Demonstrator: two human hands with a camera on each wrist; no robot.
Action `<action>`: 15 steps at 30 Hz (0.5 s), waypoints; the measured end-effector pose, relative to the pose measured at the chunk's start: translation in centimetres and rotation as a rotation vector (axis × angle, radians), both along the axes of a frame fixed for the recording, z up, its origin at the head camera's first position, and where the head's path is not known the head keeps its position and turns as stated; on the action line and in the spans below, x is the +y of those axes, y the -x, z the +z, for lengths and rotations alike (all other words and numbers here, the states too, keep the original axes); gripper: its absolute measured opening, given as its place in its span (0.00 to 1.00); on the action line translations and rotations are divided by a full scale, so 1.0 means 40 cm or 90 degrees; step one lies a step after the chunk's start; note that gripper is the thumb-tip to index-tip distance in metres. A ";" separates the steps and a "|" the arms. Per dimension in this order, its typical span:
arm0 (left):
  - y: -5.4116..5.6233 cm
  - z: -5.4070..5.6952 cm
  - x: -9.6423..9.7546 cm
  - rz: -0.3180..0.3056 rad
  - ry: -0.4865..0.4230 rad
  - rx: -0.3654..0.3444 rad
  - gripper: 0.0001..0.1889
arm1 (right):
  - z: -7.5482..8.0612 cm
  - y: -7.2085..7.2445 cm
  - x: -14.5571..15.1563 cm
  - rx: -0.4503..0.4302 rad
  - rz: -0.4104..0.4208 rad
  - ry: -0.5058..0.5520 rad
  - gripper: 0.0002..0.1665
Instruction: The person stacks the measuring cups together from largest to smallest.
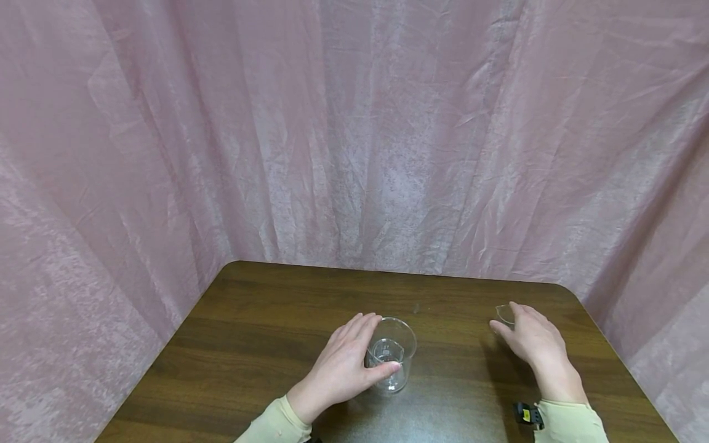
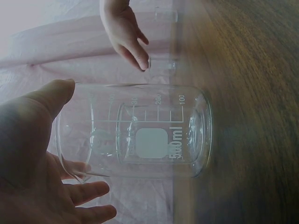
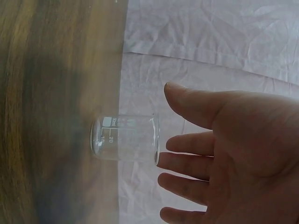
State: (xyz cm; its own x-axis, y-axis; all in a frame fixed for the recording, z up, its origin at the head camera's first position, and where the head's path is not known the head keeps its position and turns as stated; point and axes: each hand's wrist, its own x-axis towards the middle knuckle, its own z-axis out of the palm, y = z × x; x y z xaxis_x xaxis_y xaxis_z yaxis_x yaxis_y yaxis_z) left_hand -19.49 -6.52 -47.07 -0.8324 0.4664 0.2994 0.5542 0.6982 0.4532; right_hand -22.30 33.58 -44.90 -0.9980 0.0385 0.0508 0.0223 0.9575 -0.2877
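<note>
My left hand holds a clear 500 ml glass beaker near its rim, thumb on the near side and fingers on the far side. A smaller beaker sits inside it. In the left wrist view the printed scale of the large beaker faces the camera. My right hand is at a small glass beaker on the right of the table, partly covering it from above. The right wrist view has this small beaker upright just beyond straight, spread fingers, the thumb held apart.
Both beakers stand on a dark brown wooden table. Pink curtains hang close behind it and at both sides. A black wrist camera sits at the right sleeve. Another faint glass vessel shows in the left wrist view.
</note>
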 end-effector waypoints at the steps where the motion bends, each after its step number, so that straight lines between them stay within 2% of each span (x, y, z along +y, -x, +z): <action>1: 0.000 0.000 0.000 0.000 0.000 0.000 0.48 | 0.000 0.000 0.001 -0.001 -0.002 0.000 0.50; 8: 0.000 0.001 0.000 0.005 0.008 -0.002 0.48 | -0.006 0.000 0.002 -0.037 -0.007 0.000 0.53; 15: 0.001 -0.001 0.000 0.006 0.005 -0.005 0.48 | -0.005 0.002 -0.003 -0.040 -0.012 -0.010 0.52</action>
